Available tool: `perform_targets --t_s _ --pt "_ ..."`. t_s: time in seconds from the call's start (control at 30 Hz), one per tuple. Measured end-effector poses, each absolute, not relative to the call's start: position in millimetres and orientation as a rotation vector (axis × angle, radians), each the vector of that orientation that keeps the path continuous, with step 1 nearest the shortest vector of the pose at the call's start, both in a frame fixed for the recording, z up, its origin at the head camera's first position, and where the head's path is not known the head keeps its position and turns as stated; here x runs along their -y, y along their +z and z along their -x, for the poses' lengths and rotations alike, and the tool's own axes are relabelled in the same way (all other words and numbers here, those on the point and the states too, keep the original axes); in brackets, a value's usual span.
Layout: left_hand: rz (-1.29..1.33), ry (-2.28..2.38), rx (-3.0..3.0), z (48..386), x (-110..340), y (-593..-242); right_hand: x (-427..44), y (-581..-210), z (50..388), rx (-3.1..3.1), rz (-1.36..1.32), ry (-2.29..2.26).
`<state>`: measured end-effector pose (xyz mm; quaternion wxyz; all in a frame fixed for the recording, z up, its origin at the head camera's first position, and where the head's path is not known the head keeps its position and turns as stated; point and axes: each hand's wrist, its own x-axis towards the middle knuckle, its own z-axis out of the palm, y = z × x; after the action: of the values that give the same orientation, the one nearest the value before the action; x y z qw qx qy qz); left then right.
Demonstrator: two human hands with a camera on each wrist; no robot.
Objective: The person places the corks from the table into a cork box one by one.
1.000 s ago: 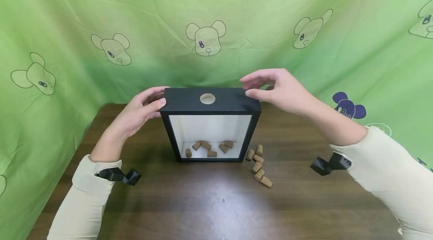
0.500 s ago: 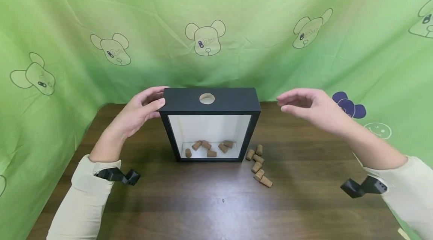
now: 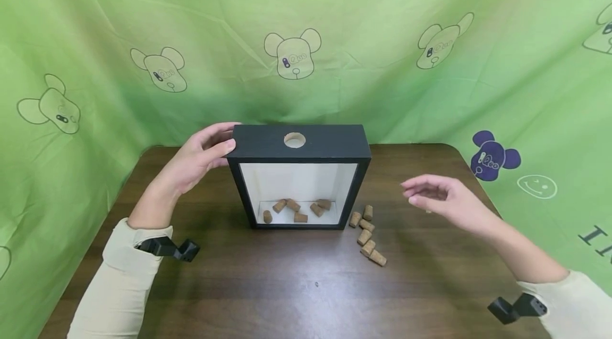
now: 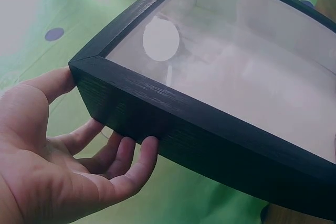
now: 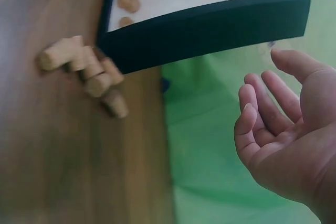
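Note:
A black-framed box (image 3: 306,143) with a clear front and a round hole (image 3: 294,140) in its top stands upright on the table. Several corks (image 3: 300,218) lie on its white floor. My left hand (image 3: 193,158) holds the box's upper left corner, thumb on the top edge; the left wrist view shows the fingers of this hand (image 4: 79,156) against the black side (image 4: 210,135). My right hand (image 3: 449,202) hovers, empty and loosely bent, right of several loose corks (image 3: 365,236) beside the box. In the right wrist view, the corks (image 5: 98,84) are apart from the hand (image 5: 289,129).
The brown wooden table (image 3: 268,296) extends in front of the box and to both sides. Behind it hangs a green cloth (image 3: 229,52) with printed bear heads. A black wrist camera sits on each sleeve, at left (image 3: 167,248) and right (image 3: 518,308).
My right hand has moved away from the box's upper right corner, first to the right, then down toward the table. My left hand stays on the box, and the corks lie as before.

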<state>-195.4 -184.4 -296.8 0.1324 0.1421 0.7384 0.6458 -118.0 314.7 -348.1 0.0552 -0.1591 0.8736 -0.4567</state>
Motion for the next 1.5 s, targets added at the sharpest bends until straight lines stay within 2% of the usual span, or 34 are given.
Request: perform_targets --t_s 0.33,0.7,0.97,1.5 --pt "-0.413 1.868 -2.149 195.1 184.7 -296.4 -322.9 -403.5 94.7 -2.548 0.414 -1.471" --pt "-0.419 1.883 -2.145 194.4 184.1 -296.9 -323.0 -449.7 75.4 -2.497 0.488 -1.499" --pt "-0.42 1.887 -2.145 194.6 184.4 -298.1 -319.2 -465.4 70.7 -2.494 0.624 -1.437" --pt "-0.416 1.881 -2.134 194.5 183.8 -297.5 -297.0 -478.6 75.6 -2.536 0.623 -1.401"
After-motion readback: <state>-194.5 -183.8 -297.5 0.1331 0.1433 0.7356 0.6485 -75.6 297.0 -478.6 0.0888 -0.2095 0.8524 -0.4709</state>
